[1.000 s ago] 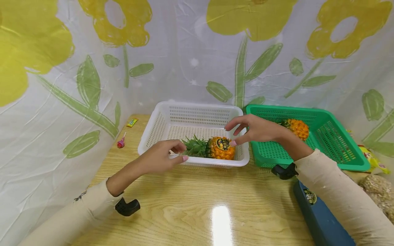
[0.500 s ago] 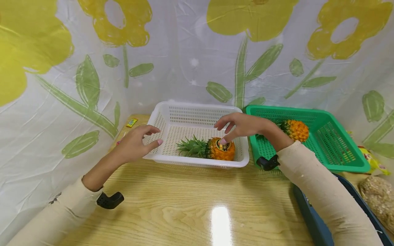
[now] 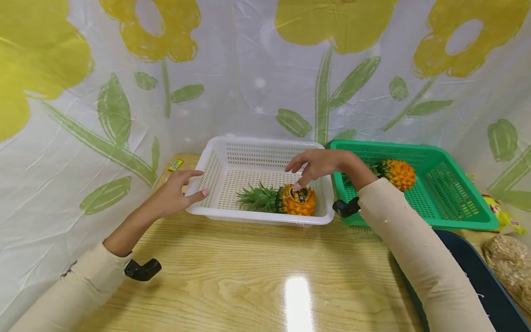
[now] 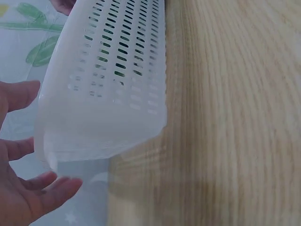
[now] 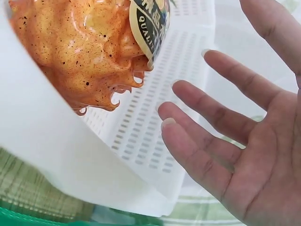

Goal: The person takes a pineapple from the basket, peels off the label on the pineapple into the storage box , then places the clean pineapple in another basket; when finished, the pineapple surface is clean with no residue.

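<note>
A white perforated basket (image 3: 261,217) stands on the wooden table. Inside it lies a glossy orange pineapple (image 3: 304,207) with a dark label, its green leaves pointing left. At the basket's left end is my left hand (image 3: 169,196), fingers and thumb spread; in the left wrist view its fingertips sit right at the basket's corner (image 4: 94,127). My right hand (image 3: 321,165) hovers over the basket's right side, its thumb overlapping the pineapple in the head view. The right wrist view shows this hand (image 5: 263,136) with loose fingers, holding nothing, apart from the pineapple (image 5: 80,52).
Right of the white basket stands a green basket (image 3: 469,193) holding another pineapple (image 3: 400,175). A dark blue bin (image 3: 460,251) sits at the front right, beside a beige lumpy bundle (image 3: 508,258) and a yellow packet (image 3: 499,214). A small yellow wrapper (image 3: 176,164) lies at the left.
My left hand has moved left, from beside the pineapple's leaves to the basket's left end. My right hand has shifted left a little. The pineapple lies in the basket throughout.
</note>
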A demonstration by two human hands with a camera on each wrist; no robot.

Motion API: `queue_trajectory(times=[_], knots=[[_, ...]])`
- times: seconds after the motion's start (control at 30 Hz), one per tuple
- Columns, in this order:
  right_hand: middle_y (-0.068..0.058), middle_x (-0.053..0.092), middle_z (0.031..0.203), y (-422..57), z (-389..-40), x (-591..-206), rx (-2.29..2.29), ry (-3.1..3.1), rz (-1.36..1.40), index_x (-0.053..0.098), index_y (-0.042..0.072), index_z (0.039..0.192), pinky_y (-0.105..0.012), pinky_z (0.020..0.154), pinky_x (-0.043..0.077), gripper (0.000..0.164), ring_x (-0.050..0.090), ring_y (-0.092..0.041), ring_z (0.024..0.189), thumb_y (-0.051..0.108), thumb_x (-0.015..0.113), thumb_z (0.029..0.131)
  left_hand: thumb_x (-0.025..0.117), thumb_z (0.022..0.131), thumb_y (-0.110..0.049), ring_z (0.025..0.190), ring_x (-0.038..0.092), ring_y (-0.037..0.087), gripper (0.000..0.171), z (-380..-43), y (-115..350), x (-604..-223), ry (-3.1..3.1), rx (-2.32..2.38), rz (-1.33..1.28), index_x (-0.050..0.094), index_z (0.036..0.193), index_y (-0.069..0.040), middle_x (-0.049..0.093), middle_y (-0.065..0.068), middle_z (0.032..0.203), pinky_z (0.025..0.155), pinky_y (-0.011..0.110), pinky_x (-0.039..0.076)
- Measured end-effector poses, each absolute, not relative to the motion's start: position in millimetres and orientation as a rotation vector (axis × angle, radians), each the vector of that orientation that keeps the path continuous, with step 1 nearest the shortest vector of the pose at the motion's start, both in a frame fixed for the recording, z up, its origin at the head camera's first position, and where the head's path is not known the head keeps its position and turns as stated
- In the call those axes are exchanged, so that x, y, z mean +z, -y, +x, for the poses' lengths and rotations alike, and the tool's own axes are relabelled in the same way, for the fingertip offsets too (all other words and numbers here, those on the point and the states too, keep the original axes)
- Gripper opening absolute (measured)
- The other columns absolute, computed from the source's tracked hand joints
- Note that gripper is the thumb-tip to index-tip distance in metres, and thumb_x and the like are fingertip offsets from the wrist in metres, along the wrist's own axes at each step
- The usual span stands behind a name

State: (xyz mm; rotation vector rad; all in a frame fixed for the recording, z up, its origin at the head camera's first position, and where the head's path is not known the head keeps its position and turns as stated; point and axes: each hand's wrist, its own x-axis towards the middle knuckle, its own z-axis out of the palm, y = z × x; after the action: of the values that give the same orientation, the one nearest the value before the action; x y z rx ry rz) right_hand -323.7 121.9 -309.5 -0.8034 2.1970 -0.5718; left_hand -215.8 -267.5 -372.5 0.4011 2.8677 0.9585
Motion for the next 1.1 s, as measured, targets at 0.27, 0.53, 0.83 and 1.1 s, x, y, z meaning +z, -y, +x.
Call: queue_trajectory(times=[0.27, 0.53, 0.83, 1.1], knots=[[-0.015, 0.040, 0.157, -117.7, -331.9, -315.2, -0.562, -2.161, -0.730, 0.046, 0.017, 0.151, -0.052, 0.106, 0.046, 0.071, 0.049, -0.032, 0.137, 0.039, 0.075, 0.090, 0.064, 0.097, -0.044, 0.129, 0.045, 0.054, 0.076, -212.7, 270.9, -383.3, -2.769, 1.022, 0.362, 0.034, 0.154, -0.004, 0.029, 0.033, 0.154, 0.099, 0.064, 0.045], [-0.012, 0.038, 0.158, -109.1, -337.0, -317.8, -0.467, -2.140, -0.722, 0.046, 0.019, 0.151, -0.053, 0.109, 0.044, 0.072, 0.045, -0.031, 0.140, 0.043, 0.075, 0.089, 0.068, 0.095, -0.041, 0.120, 0.057, 0.038, 0.083, -211.6, 272.4, -390.4, -2.706, 1.140, 0.349, 0.026, 0.157, -0.006, 0.048, 0.028, 0.141, 0.097, 0.052, 0.048], [-0.010, 0.035, 0.160, -99.8, -339.2, -319.3, -0.424, -2.065, -0.661, 0.044, 0.021, 0.152, -0.050, 0.109, 0.045, 0.074, 0.041, -0.032, 0.143, 0.043, 0.076, 0.089, 0.070, 0.094, -0.040, 0.118, 0.057, 0.034, 0.088, -209.3, 270.0, -387.3, -2.656, 1.168, 0.334, 0.020, 0.159, -0.006, 0.053, 0.026, 0.137, 0.098, 0.051, 0.047], [-0.010, 0.033, 0.162, -91.8, -341.3, -322.1, -0.326, -2.030, -0.650, 0.044, 0.024, 0.152, -0.050, 0.107, 0.046, 0.076, 0.042, -0.030, 0.143, 0.045, 0.077, 0.087, 0.070, 0.093, -0.041, 0.118, 0.057, 0.034, 0.090, -208.4, 270.3, -387.0, -2.652, 1.174, 0.309, 0.020, 0.159, -0.006, 0.054, 0.026, 0.135, 0.097, 0.050, 0.047]])
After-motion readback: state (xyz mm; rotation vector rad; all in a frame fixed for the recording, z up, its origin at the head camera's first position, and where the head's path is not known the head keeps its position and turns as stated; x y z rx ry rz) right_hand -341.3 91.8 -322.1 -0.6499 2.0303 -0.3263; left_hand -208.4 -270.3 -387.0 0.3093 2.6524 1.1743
